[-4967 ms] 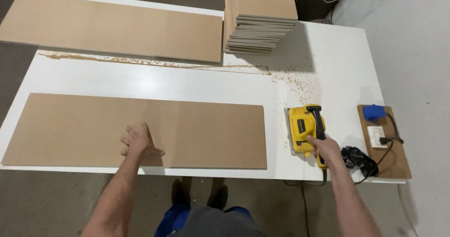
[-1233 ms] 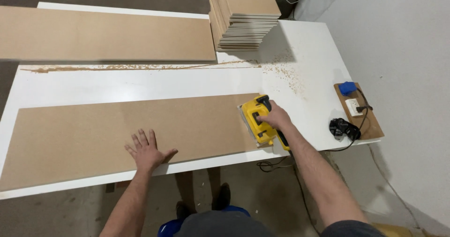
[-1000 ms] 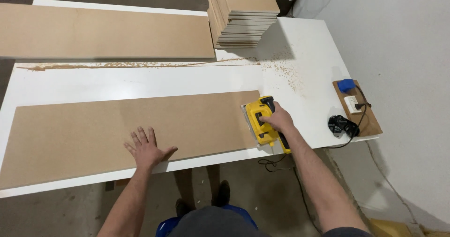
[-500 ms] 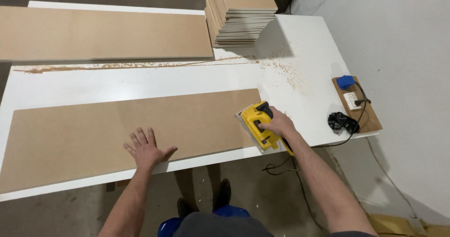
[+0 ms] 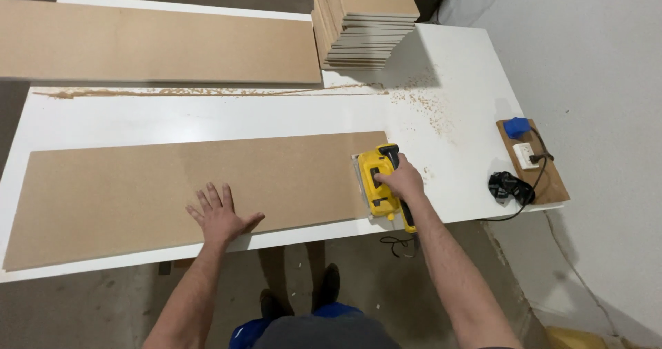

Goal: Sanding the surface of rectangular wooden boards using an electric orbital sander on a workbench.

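Note:
A long brown fibreboard panel [image 5: 138,183] lies flat along the near side of the white table [image 5: 455,87]. My left hand [image 5: 219,216] presses flat on the panel near its front edge, fingers spread. My right hand [image 5: 401,181] grips the handle of a yellow and black power sander [image 5: 378,180], which rests on the panel's right end. The sander's black cord hangs down off the table's front edge.
A second long brown panel [image 5: 158,40] lies at the back left. A stack of several boards [image 5: 364,19] stands at the back. A sawdust line [image 5: 207,92] and chips lie between. At the right edge, a small board [image 5: 534,163] carries a socket, blue plug and coiled cord.
My right hand brought the sander from the bare table at the right onto the panel's right end. My left hand stays flat on the panel. The view shifted slightly.

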